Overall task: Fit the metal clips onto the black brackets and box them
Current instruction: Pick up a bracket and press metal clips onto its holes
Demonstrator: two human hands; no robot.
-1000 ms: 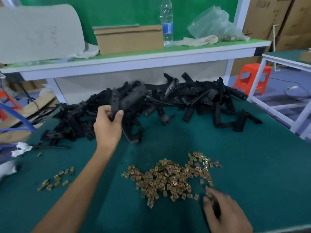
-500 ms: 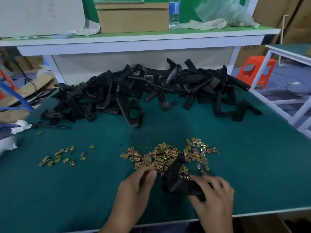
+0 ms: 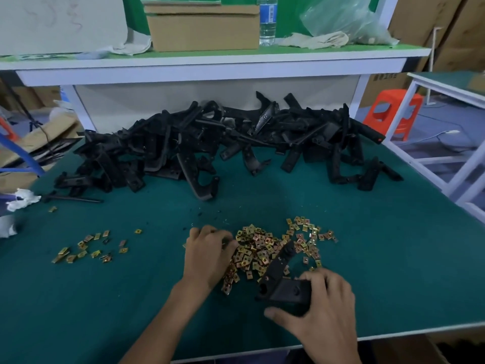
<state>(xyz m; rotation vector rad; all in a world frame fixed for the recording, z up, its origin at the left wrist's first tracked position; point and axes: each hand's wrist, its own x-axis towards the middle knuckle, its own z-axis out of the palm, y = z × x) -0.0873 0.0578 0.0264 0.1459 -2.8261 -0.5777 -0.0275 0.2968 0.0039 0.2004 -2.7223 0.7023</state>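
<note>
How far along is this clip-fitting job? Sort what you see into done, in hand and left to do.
Done: no clipped or boxed bracket shows; the cardboard box sits on the shelf, contents unseen. In hand: the right hand grips one black bracket while the left hand touches the clip pile; whether it holds a clip is unclear. Left: the whole bracket heap behind, plus boxing.

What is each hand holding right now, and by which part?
Right hand grips a black bracket by its wide near end. Left hand curls into the clip pile; a pinched clip cannot be told.
</note>
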